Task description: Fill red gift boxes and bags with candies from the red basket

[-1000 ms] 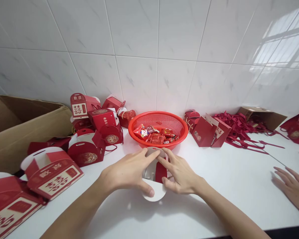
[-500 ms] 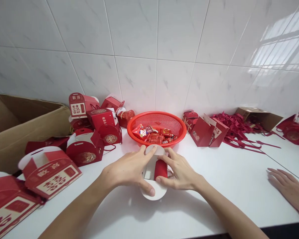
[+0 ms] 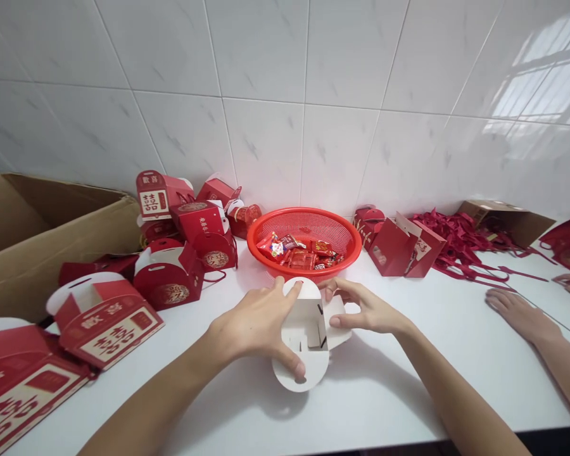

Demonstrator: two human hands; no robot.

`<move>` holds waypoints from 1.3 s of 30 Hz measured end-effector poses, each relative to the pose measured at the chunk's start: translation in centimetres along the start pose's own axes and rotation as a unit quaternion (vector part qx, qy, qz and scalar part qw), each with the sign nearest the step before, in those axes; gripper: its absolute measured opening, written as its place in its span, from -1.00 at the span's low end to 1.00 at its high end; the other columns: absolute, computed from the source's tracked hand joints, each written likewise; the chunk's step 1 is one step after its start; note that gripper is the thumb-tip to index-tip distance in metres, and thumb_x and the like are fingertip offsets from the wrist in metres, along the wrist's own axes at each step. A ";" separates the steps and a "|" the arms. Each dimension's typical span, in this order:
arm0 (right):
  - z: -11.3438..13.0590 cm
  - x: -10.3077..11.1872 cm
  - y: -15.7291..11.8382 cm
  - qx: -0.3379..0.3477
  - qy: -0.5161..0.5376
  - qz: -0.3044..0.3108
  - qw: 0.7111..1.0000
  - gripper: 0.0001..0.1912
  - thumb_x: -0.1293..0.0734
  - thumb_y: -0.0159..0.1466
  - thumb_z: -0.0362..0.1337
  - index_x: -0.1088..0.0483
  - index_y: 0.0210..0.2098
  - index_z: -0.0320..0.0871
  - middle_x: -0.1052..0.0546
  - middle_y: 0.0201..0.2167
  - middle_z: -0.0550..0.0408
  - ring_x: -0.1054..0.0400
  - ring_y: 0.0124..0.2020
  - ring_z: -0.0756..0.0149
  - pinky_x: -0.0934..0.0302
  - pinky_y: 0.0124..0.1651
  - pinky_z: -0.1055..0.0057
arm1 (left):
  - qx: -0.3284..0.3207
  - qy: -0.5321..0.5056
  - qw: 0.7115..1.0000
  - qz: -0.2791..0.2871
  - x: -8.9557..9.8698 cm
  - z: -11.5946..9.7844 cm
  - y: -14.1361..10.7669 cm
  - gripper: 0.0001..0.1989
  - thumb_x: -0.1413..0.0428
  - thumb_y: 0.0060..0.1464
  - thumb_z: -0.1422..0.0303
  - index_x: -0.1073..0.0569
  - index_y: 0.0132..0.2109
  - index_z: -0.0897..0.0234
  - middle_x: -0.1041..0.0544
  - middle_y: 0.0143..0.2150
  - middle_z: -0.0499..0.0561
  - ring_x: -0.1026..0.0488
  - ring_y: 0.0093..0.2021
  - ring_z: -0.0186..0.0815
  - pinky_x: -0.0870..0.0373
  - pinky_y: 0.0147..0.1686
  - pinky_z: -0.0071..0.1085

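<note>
A paper gift box [image 3: 302,326] with a white inside stands on the table in front of me, its top flaps spread and its inside showing. My left hand [image 3: 256,326] grips the box from the left, thumb on the near rounded flap and fingers at the far one. On the other side, my right hand [image 3: 361,307] pinches the right side flap [image 3: 338,323], which is folded outward. Just beyond the box sits a red plastic basket [image 3: 261,251] with wrapped candies [image 3: 304,254] in it.
Several red gift boxes [image 3: 109,323] line the left, beside a large cardboard box [image 3: 76,240]. Right of the basket are an upright red box [image 3: 399,250], a heap of dark red ribbons [image 3: 456,237] and a small carton [image 3: 513,221]. Another person's hands [image 3: 522,313] rest at the right.
The right flap has swung from over the opening to outside, with my right hand moving right along with it. The box's inside now shows. The other person's hand has shifted up and left.
</note>
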State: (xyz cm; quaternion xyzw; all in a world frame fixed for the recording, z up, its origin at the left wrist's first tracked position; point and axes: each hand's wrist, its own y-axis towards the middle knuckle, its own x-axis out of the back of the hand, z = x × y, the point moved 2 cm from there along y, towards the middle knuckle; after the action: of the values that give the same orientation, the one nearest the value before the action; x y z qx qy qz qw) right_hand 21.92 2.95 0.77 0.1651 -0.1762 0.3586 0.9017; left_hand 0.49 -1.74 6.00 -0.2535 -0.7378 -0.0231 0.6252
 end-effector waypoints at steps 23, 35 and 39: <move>-1.6 1.0 0.3 0.075 -0.126 -0.187 0.971 -0.64 -0.36 0.30 0.01 -0.48 -0.10 -0.13 -0.53 -0.38 0.10 -0.36 -0.41 0.34 -0.35 -0.31 0.37 | 0.064 -0.004 0.996 -0.060 0.0 -1.7 0.8 -0.36 -0.18 -0.08 -0.14 -0.45 -0.01 0.26 -0.52 -0.05 0.22 -0.51 -0.09 0.08 -0.40 -0.19 -0.20; -1.2 1.4 0.2 0.079 -0.083 -0.247 0.962 -0.66 -0.34 0.31 0.03 -0.53 -0.26 -0.12 -0.60 -0.34 0.03 -0.37 -0.43 0.32 -0.35 -0.33 0.33 | -0.042 -0.052 0.978 -0.198 1.9 0.1 1.3 -0.59 0.06 0.25 0.08 -0.52 -0.01 0.22 -0.55 -0.05 0.10 -0.48 -0.08 -0.13 -0.38 -0.13 -0.28; -1.7 1.7 0.2 0.084 -0.068 -0.296 0.949 -0.67 -0.34 0.31 0.02 -0.52 -0.31 -0.13 -0.59 -0.38 0.04 -0.37 -0.45 0.33 -0.34 -0.38 0.35 | -0.052 -0.035 0.981 -0.181 3.7 3.2 4.6 -0.61 0.09 0.24 0.14 -0.57 -0.15 0.23 -0.60 -0.19 0.05 -0.50 -0.14 -0.16 -0.35 -0.14 -0.31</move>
State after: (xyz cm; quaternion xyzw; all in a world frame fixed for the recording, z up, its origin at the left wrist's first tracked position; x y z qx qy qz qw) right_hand 23.29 4.85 0.01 0.3090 -0.1496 0.0765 0.9361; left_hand -0.87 4.71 7.49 -0.1488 -0.7909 -0.1653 0.5701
